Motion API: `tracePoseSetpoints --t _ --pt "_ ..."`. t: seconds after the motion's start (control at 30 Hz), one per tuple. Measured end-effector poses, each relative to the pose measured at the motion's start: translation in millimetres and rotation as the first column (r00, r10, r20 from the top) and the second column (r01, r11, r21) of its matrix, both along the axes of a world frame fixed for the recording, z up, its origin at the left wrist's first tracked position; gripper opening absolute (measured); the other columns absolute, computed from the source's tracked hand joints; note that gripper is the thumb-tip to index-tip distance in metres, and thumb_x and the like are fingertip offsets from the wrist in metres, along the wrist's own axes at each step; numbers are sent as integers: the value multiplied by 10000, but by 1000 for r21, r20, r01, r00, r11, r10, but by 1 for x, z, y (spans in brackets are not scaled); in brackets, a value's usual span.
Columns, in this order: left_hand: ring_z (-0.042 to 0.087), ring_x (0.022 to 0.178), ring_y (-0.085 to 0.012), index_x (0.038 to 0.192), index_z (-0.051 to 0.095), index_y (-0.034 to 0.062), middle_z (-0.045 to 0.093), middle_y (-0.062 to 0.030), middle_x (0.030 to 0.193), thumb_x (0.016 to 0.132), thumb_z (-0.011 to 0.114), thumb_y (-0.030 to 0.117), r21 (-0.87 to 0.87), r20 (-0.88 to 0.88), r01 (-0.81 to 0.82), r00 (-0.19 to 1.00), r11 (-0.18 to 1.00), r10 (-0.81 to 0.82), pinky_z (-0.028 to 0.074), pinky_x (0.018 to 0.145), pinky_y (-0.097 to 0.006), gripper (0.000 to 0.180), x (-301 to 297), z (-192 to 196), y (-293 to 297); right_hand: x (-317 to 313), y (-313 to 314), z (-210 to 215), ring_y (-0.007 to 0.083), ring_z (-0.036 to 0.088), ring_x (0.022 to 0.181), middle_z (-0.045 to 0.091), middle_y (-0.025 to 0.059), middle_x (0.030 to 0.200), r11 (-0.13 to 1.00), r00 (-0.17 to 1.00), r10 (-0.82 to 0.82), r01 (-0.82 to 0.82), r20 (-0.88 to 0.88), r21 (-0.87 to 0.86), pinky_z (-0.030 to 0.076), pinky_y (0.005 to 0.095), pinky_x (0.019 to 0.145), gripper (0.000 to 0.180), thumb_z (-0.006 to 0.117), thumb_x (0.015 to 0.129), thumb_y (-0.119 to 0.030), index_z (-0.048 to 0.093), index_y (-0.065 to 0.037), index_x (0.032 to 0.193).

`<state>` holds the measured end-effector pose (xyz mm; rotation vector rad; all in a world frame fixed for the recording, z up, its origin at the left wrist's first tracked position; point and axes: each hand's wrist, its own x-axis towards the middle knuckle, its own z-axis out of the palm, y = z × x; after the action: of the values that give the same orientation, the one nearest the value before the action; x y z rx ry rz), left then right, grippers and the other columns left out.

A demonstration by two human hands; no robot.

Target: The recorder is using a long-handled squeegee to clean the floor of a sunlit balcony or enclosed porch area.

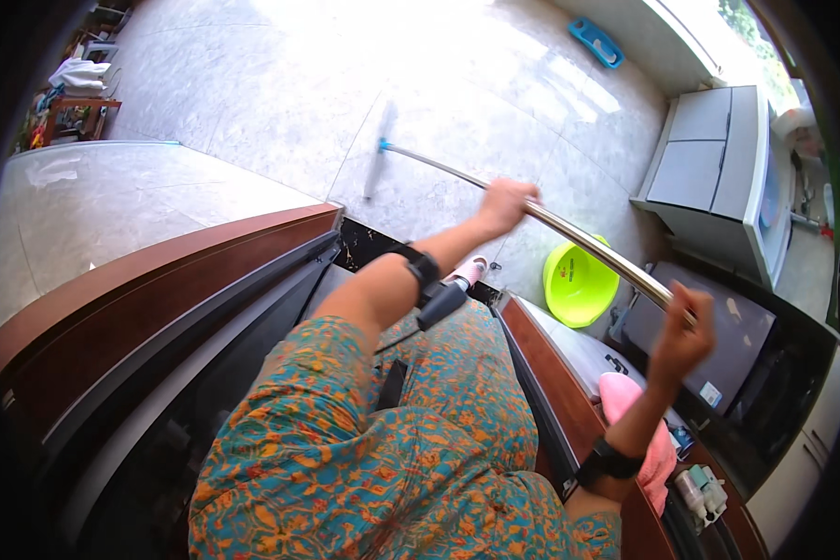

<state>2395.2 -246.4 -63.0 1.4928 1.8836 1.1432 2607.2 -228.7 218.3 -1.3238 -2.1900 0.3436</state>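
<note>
Your left hand (506,205) is clamped around the long shiny metal mop handle (569,233), gripping it about midway along its length. Your right hand (681,336) is closed on the same handle at its near end, at about four o'clock from the left hand, though motion blur there makes the exact finger placement hard to read. The handle runs on a slant from your right hand up toward ten o'clock, ending at the flat pale mop head (380,149) with its small blue joint, which lies on the glossy grey tiled floor (280,103) well out in front of you.

A black band sits on each of your wrists. Below your arms you see the teal and orange patterned garment (383,467) covering your body and legs. At nine o'clock from you stands a dark brown wooden door frame (159,280). A round lime-green plastic basin (577,285) rests on the floor just beneath the handle, between your two hands. A grey top-loading washing machine (709,168) stands at two o'clock, and a pink cloth (625,401) lies beside your right forearm. A blue tray-like object (595,42) lies on the floor at one o'clock.
</note>
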Motion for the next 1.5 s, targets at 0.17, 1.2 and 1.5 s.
tracePoseSetpoints --t 0.17,1.2,1.5 --pt "613 657 -356 741 642 130 620 -134 648 770 707 280 164 247 137 953 977 -175 478 630 -441 167 101 56 45 34 -14 84 118 447 605 481 28 640 962 974 -167 127 152 240 401 264 582 185 595 925 -108 540 -16 774" --pt "427 1239 -451 1319 443 119 279 -364 1413 800 685 384 -752 -370 -499 860 430 352 415 968 -486 632 -256 -9 -8 -244 63 -100 166 634 561 658 93 657 724 874 372 -483 -312 -493 458 286 515 191 706 826 -207 674 -71 956" --pt "324 1264 -557 1229 519 65 392 -346 1330 808 689 305 -529 -136 -225 974 818 180 398 1010 -503 514 -135 1 162 -137 209 -41 50 537 641 621 22 712 891 972 147 -211 -183 -403 422 203 557 126 613 869 -88 659 26 895"
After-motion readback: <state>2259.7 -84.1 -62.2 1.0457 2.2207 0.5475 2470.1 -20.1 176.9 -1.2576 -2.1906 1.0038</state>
